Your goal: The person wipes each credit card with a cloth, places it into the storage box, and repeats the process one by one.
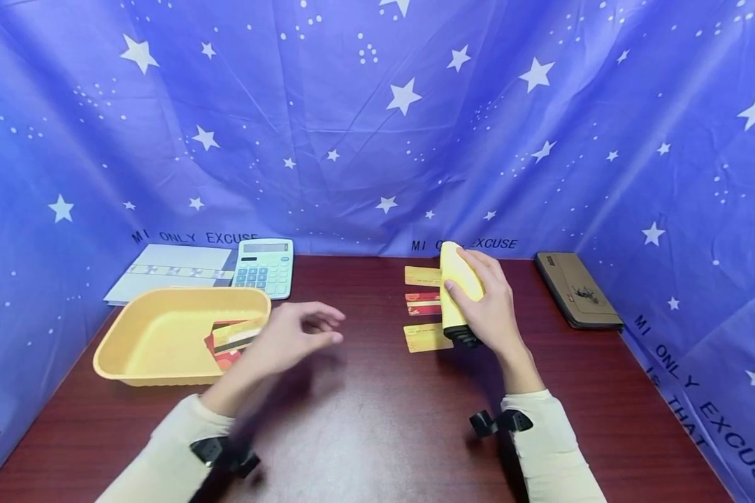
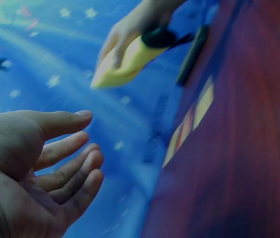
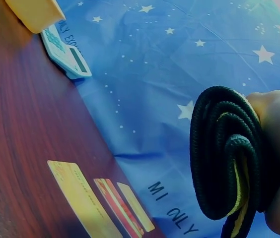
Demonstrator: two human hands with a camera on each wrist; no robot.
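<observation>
My right hand (image 1: 493, 311) grips a rolled yellow cloth (image 1: 450, 307) with black edging, holding it above the table at the right of centre. In the right wrist view the roll's black-edged end (image 3: 207, 148) shows its folded layers. Beside and below it, a column of cards lies on the table: a yellow card (image 1: 421, 276) at the back, a red card (image 1: 422, 304) in the middle and another yellow card (image 1: 424, 338) nearest me. My left hand (image 1: 289, 339) hovers near the yellow basin, fingers loosely bent and holding nothing, as the left wrist view also shows.
The yellow plastic basin (image 1: 163, 381) stands at the left with several red and yellow cards (image 1: 231, 339) in it. Behind it are a light blue calculator (image 1: 264, 269) and a white flat item (image 1: 170, 264). A brown zipped case (image 1: 572, 288) lies far right. Star-patterned fabric (image 1: 352, 126) encloses the table.
</observation>
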